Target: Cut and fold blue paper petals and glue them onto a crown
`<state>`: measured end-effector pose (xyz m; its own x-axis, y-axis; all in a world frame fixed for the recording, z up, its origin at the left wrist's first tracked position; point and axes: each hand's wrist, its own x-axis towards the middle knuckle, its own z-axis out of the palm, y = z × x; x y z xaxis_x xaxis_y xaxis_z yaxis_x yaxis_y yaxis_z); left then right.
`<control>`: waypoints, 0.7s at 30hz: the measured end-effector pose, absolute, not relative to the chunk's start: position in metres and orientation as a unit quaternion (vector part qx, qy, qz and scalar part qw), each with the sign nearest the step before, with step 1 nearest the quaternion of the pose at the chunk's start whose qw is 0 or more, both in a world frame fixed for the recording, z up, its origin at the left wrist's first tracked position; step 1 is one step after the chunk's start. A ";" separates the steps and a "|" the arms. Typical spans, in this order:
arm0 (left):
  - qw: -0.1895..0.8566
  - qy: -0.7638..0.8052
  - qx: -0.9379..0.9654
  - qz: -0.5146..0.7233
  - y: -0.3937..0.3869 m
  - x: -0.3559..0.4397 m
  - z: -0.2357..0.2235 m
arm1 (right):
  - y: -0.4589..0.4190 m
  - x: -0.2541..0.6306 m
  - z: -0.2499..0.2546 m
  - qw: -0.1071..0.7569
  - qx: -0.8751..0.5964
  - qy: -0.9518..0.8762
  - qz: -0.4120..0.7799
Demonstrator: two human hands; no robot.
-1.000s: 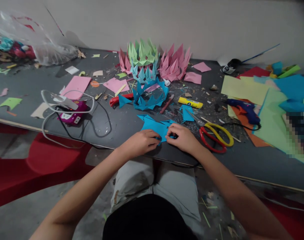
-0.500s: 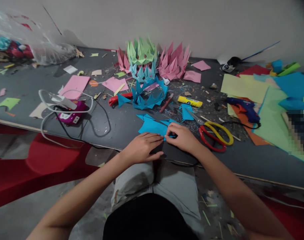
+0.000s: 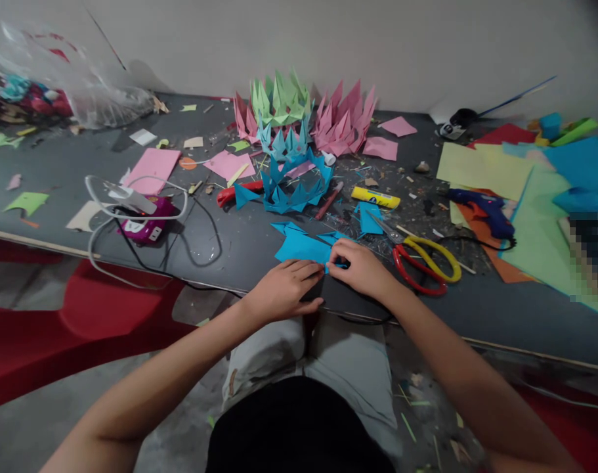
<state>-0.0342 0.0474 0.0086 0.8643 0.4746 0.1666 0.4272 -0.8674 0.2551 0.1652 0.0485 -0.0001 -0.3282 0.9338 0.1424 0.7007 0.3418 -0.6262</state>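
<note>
Lying crosswise, blue paper (image 3: 303, 247), tips leftward

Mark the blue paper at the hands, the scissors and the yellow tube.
Blue paper (image 3: 303, 247): head view, the flat part beyond the fingers.
Scissors (image 3: 417, 243): head view, the yellow handle near the blades.
Yellow tube (image 3: 375, 198): head view, middle of its side.

Scissors (image 3: 428, 264) with one red handle, one yellow.
</note>
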 end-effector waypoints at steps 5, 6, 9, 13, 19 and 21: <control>0.060 0.273 0.955 0.097 0.033 -0.024 0.010 | 0.045 0.166 0.000 0.239 -0.525 -0.782 0.238; 0.054 0.280 0.954 0.096 0.031 -0.023 0.009 | 0.044 0.167 0.001 0.237 -0.523 -0.782 0.242; 0.043 0.297 0.949 0.091 0.026 -0.021 0.009 | 0.042 0.171 0.001 0.235 -0.524 -0.781 0.244; 0.043 0.301 0.949 0.083 0.027 -0.021 0.009 | 0.043 0.181 0.002 0.216 -0.552 -0.770 0.237; 0.069 0.296 0.949 0.079 0.034 -0.025 0.011 | 0.044 0.190 0.006 0.184 -0.555 -0.766 0.269; 0.091 0.283 0.951 0.080 0.039 -0.030 0.012 | 0.044 0.191 0.008 0.178 -0.550 -0.763 0.291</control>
